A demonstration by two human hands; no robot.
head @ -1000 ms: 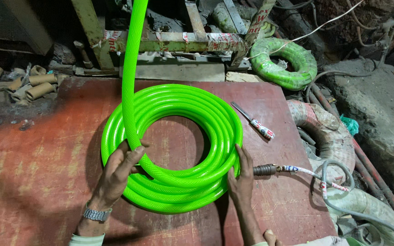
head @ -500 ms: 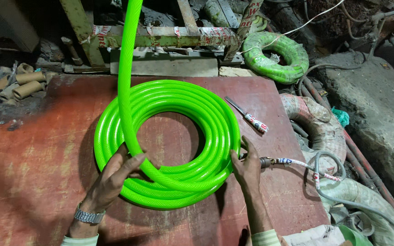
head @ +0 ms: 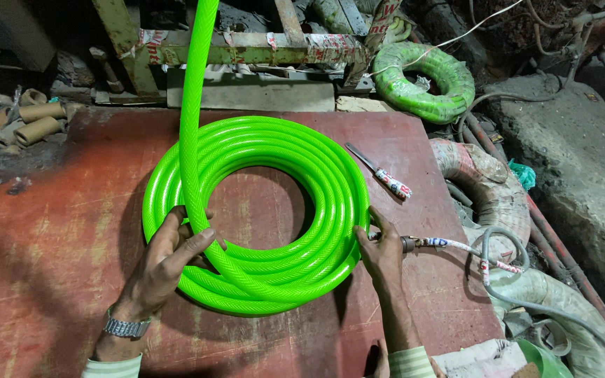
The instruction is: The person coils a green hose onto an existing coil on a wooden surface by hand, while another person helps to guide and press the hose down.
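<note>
Head view, hose: a bright green, braid-patterned plastic hose (head: 274, 210) lies wound in a flat round coil near the middle of the bench, somewhat toward its far edge.
Head view, free run: one length of the same hose rises from the coil's left side and leaves the picture at the top; its other end is out of sight.
Head view, bench: a worn red-brown flat board (head: 57, 231) carries the coil, with both hands at the coil's near side.
Head view, left hand (head: 169, 259): it rests on the near-left part of the coil, fingers laid over the turns where the rising length joins, pressing rather than clenched; a metal wristwatch (head: 126, 327) sits on the wrist.
Head view, right hand (head: 381, 253): it is curled against the coil's right edge, touching the outer turns; I cannot tell whether it grips them.
Head view, nozzle: a metal-tipped nozzle on a grey taped line (head: 449, 246) lies just beside the right hand, toward the bench's right edge.
Head view, knife: a slim blade with a taped handle (head: 379, 171) lies near the right edge, apart from the coil.
Head view, beyond the bench: a second, darker green hose coil (head: 425, 80) sits past the far right corner; cardboard tubes (head: 33, 119) lie past the far left corner.
Progress: several turns already lie stacked and even; the rising length is not yet laid down, and no tie shows on the coil.
</note>
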